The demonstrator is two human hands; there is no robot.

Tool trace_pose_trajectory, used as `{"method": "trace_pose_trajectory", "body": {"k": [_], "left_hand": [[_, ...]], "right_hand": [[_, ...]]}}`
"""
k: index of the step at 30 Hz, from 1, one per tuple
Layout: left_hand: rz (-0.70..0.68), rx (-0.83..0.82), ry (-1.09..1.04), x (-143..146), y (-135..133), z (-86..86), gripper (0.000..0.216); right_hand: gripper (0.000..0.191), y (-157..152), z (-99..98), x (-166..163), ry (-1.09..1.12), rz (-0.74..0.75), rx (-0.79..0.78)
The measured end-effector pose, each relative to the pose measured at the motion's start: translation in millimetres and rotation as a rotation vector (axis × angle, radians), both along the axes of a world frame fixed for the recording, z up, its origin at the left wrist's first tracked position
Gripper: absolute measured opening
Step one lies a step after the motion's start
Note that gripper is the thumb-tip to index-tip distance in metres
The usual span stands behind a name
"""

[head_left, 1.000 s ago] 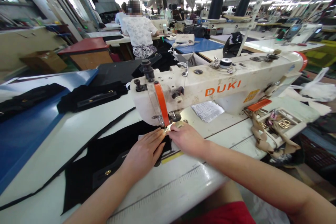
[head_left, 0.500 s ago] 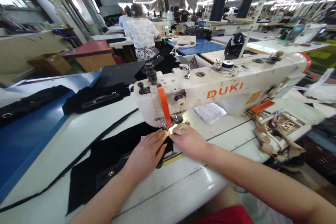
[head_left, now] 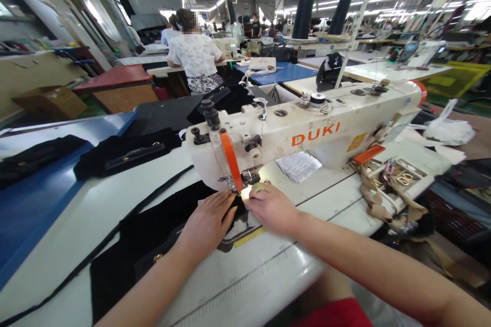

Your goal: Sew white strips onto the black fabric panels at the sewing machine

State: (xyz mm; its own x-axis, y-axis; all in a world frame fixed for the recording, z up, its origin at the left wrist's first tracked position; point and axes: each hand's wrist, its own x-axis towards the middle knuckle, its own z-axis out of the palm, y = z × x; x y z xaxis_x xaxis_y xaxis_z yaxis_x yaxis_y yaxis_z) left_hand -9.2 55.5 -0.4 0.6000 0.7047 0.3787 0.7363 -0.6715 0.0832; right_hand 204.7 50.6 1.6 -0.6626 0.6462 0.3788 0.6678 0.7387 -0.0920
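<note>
A cream sewing machine [head_left: 307, 133] marked DUKI stands on the white table [head_left: 95, 209]. Black fabric [head_left: 153, 230] with a brass snap lies under its needle and runs off to the left. My left hand [head_left: 207, 222] lies flat on the fabric, fingers stretched toward the presser foot. My right hand [head_left: 268, 207] rests just right of the needle, fingers curled and pressed onto the fabric edge beside the lit needle plate. The fingertips of both hands almost meet below the orange guard [head_left: 232, 161].
More black pieces [head_left: 123, 150] lie at the table's back left, partly on a blue surface [head_left: 34, 199]. A tray of metal buckles [head_left: 399, 179] and tan straps sits to the right. A paper slip [head_left: 298, 165] lies under the machine arm. Another person [head_left: 194, 56] sits at a far table.
The view has shifted slightly left and down. Both hands have stayed at the needle, and the black fabric has slid a little further left under them.
</note>
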Motion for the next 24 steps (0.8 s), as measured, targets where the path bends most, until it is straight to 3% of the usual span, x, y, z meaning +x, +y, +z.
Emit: {"method": "trace_pose_trajectory", "body": {"k": [7,11,13,17,19,21,24], "left_hand": [[0.016,-0.032,0.101,-20.0,-60.6,14.4,0.041],[0.170,0.051,0.133,-43.3,-98.8,33.9,0.071],[0.204,0.069,0.148,-64.0,-119.2,34.7,0.085],[0.159,0.052,0.218,-107.8,-159.9,18.8,0.069],[0.159,0.018,0.206,-123.5,-167.7,21.2,0.057],[0.283,-0.048,0.126,-135.2,-156.7,44.4,0.039],[0.741,-0.041,-0.029,-149.3,-106.2,116.1,0.020]], "right_hand": [[0.017,-14.1,4.7,4.9,0.147,0.065,0.040],[0.017,-19.4,3.2,3.7,0.192,0.106,0.032],[0.018,-22.6,3.1,3.8,0.209,0.124,0.019],[0.019,-27.4,3.2,3.5,0.248,0.147,0.013],[0.020,-28.2,2.9,2.7,0.276,0.158,0.007],[0.021,-28.2,2.2,1.9,0.301,0.172,-0.002],[0.022,-28.2,0.3,1.5,0.323,0.187,-0.023]]}}
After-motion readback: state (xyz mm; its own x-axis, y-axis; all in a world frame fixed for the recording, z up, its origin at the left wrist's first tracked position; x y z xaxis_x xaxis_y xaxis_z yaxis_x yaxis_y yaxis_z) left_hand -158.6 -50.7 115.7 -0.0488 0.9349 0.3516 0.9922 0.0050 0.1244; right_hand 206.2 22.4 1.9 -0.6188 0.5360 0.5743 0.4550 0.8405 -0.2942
